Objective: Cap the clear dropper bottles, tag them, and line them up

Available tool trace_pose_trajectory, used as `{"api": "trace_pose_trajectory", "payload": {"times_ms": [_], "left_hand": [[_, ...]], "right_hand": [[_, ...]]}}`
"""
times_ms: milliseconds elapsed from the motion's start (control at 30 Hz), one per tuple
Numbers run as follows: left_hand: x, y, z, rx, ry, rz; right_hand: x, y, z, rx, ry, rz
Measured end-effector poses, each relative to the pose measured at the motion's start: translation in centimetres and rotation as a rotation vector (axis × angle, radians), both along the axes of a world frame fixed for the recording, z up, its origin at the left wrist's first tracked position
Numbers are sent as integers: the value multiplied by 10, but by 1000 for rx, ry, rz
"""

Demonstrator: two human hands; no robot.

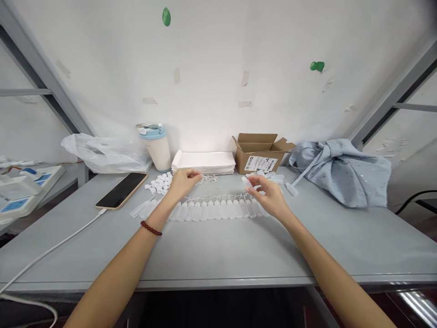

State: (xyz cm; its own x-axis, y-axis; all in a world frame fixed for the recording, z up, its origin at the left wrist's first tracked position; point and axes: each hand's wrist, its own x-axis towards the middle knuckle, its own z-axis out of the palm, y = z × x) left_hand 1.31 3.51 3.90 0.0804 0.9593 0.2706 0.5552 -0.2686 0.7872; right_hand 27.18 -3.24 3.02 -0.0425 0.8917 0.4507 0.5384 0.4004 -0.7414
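Note:
My left hand (184, 183) is closed at the fingertips beside a small pile of white strings (210, 180); what it pinches is too small to make out. My right hand (268, 192) grips a small translucent bottle (246, 183) between thumb and fingers. Below both hands, a row of translucent bottles (213, 211) with white strings at their tops lies side by side on the grey table (218, 255). White caps (160, 183) are heaped left of my left hand. More loose bottles (273, 176) lie behind my right hand.
At the back stand a cup with a blue lid (157, 148), a white stack (205, 161) and an open cardboard box (261, 155). A phone (122, 190) with a cable and a plastic bag (109, 155) are left; grey-blue cloth (351, 175) is right.

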Motion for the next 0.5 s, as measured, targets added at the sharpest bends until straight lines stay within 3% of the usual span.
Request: {"api": "trace_pose_trajectory", "payload": {"times_ms": [100, 233, 500], "left_hand": [[12, -8, 0, 2, -150, -16], [25, -19, 1, 40, -106, 5], [32, -29, 5, 19, -69, -54]], "right_hand": [[-9, -5, 2, -27, 53, 70], [-22, -11, 1, -51, 58, 165], [-26, -12, -3, -54, 23, 190]]}}
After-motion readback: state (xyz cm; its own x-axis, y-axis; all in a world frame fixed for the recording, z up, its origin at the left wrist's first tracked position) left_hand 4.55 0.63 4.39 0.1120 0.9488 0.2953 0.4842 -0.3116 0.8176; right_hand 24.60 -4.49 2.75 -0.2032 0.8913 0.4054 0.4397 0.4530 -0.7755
